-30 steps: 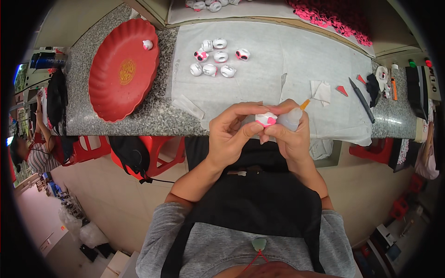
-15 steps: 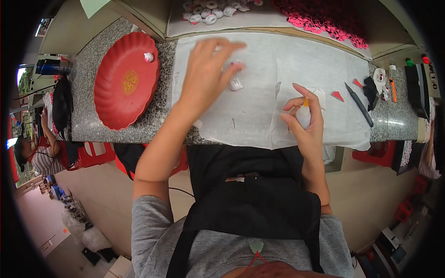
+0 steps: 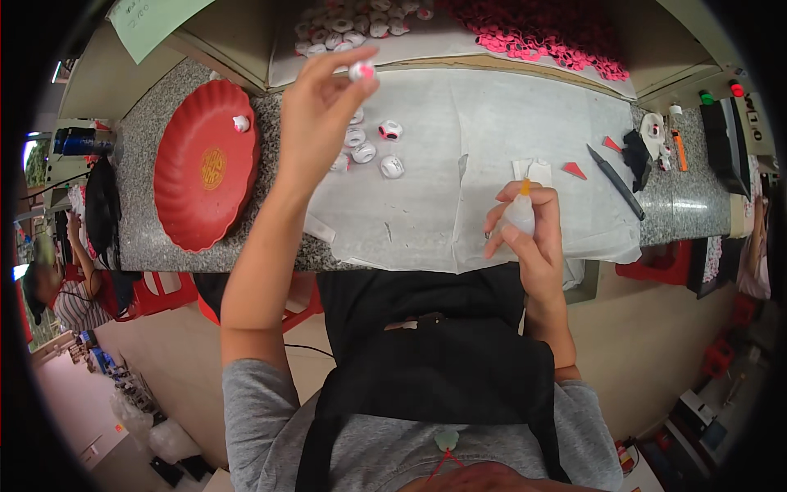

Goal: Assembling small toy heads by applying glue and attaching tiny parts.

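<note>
My left hand [image 3: 310,123] is raised over the far left of the white paper sheet [image 3: 426,217]. Its thumb and fingers pinch a small white-and-pink ring-shaped piece [image 3: 361,71]. Below that hand, several similar white pieces [image 3: 392,167] lie on the paper, some partly hidden behind the hand and wrist. Over the sheet's near right part, my right hand [image 3: 541,238] is wrapped round a small translucent squeeze bottle [image 3: 520,215]. The bottle stands roughly upright, and its thin orange-based tip points away from me.
A red scalloped tray [image 3: 184,172] with one white piece [image 3: 240,123] sits at left. Beyond the paper, a shelf bears white ring pieces [image 3: 352,26] and a pink heap [image 3: 549,49]. On the right lie a dark pen-like tool [image 3: 616,184], red scraps [image 3: 574,170] and black cloth [image 3: 637,156].
My left hand has moved away and to the left, and a white-and-pink piece now shows in its fingers. More pieces on the paper are uncovered. My right hand still holds the bottle.
</note>
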### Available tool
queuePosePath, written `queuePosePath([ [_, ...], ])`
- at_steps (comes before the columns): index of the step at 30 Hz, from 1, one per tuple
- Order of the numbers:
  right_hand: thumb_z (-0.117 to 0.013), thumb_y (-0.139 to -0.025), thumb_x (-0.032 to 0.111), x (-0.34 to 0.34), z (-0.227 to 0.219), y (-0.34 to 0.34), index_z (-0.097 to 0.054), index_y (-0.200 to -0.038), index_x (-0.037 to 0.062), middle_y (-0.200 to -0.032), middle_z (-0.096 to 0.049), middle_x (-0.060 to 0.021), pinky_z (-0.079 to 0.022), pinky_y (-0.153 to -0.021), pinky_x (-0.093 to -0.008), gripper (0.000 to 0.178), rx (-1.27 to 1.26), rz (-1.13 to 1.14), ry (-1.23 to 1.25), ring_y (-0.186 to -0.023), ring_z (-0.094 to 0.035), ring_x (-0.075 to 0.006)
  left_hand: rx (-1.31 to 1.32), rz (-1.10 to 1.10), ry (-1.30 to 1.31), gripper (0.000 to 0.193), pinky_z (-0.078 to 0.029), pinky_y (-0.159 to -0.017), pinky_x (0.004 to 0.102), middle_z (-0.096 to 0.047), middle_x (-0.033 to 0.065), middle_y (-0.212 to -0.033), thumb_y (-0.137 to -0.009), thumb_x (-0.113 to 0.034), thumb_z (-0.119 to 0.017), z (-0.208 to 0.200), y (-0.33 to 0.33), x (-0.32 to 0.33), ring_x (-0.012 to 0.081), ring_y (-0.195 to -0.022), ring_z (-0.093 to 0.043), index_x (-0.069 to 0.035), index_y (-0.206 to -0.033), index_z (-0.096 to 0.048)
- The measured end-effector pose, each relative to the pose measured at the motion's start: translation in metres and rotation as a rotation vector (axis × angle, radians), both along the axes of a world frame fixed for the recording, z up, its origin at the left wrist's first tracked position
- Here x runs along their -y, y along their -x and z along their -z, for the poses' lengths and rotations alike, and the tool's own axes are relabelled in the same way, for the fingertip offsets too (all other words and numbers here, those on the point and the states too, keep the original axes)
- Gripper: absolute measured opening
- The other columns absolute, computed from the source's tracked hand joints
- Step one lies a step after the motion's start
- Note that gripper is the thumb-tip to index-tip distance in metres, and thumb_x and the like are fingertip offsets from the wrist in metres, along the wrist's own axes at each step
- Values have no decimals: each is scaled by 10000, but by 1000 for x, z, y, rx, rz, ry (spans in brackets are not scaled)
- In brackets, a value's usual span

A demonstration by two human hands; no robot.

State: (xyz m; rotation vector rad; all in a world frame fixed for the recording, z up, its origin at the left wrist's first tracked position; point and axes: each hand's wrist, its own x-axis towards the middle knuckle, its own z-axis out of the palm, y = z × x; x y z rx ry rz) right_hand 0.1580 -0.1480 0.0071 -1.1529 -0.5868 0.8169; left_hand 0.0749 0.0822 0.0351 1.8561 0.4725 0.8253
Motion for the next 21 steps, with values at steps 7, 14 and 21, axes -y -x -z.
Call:
queuePosePath([
  [7, -450, -729, 47, -9, -19, 10, -389, -1037, -31, -993, -371, -116, -473, -571, -290, 323, 17, -85, -33, -819, -491, -217, 129, 139, 541, 243, -431, -631, 213, -524, 96, -932, -754, -45, -520, 18, 48, 60, 104, -738, -535, 22, -986, -487],
  [14, -493, -696, 65, -7, -23, 22, -392, -952, -16, -929, -417, -122, -441, -469, -275, 286, 54, 113, -6, -692, -508, -213, 384, 140, 1091, 325, -403, -809, 290, -496, 144, -1003, -768, -48, -492, 36, 59, 95, 206, -896, -513, 17, -1082, -435],
  [21, -597, -649, 52, -14, -25, 26, -394, -876, 56, -856, -397, -68, -367, -598, -217, 304, -250, 257, -258, -695, -414, -123, 464, 245, 1202, 298, -403, -817, 292, -498, 111, -1013, -723, 31, -523, 43, 69, 97, 165, -898, -507, 4, -1014, -466],
])
